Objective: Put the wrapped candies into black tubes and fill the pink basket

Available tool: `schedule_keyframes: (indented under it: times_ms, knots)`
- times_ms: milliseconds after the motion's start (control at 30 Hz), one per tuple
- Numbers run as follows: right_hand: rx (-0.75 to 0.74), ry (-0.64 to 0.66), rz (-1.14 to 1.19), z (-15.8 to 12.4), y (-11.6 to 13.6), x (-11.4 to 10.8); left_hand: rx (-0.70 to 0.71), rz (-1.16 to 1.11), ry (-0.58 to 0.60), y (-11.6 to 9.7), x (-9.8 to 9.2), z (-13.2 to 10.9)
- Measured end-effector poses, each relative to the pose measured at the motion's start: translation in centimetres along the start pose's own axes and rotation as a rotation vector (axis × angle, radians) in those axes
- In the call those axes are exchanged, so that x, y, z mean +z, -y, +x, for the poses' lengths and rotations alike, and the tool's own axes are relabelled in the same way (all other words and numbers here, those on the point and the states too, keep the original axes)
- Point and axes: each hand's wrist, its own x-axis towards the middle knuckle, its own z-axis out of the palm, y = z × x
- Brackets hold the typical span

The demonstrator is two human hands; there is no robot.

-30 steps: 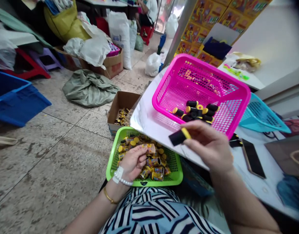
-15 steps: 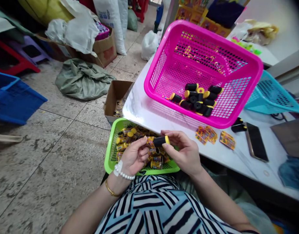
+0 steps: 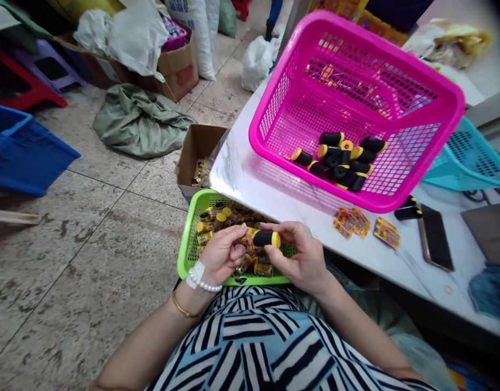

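Black tube (image 3: 266,238): one short black cylinder with a yellow cap, lying level above the green basket (image 3: 185,251), its cap end away from your left hand.
Right hand (image 3: 304,262): your thumb and fingers are closed on the capped end, so the tube juts out of the grip toward your other hand.
Left hand (image 3: 220,255): your fingertips are pinched onto the black end. You wear a pearl bracelet and a gold bangle on this wrist. Whether a printed wrap is also held there cannot be told.
Green basket: rests on your lap under both hands.
Wrapped tubes (image 3: 221,217): a heap of yellow-printed pieces inside the green basket.
Table (image 3: 250,179): white top, its edge just beyond the green basket.
Pink basket (image 3: 397,202): on the table, beyond the green basket and to its right, tilted.
Bare tubes (image 3: 339,160): a cluster of black, yellow-capped pieces in the pink basket.
Printed wraps (image 3: 350,221): loose on the table, right of the green basket.
Phone (image 3: 435,239): flat on the table, further right.
Cardboard box (image 3: 197,146): open, on the floor just beyond the green basket.
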Motion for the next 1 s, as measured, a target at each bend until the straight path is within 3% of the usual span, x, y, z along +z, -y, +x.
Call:
schedule_keyframes:
  times_ms: [233,467,633,833,1000]
  knots:
    - [0.146,0.052,0.059,0.3,-0.5,-0.6,0.029,0.075,-0.011,0.4,0.1,0.2]
    - [0.085,-0.122,0.045,-0.7,-0.7,1.0,0.057,0.001,-0.03,0.9,0.6,0.2]
    - [0.112,-0.064,0.185,-1.3,-1.5,1.7,0.069,0.0,-0.053,1.1,0.4,-0.2]
    - [0.088,-0.073,0.315,-1.4,-2.0,0.8,-0.008,0.018,0.001,1.2,-0.4,-0.4]
    - [0.062,-0.173,0.349,-1.6,-2.3,0.7,0.105,0.044,-0.049,1.2,-0.1,-0.4]
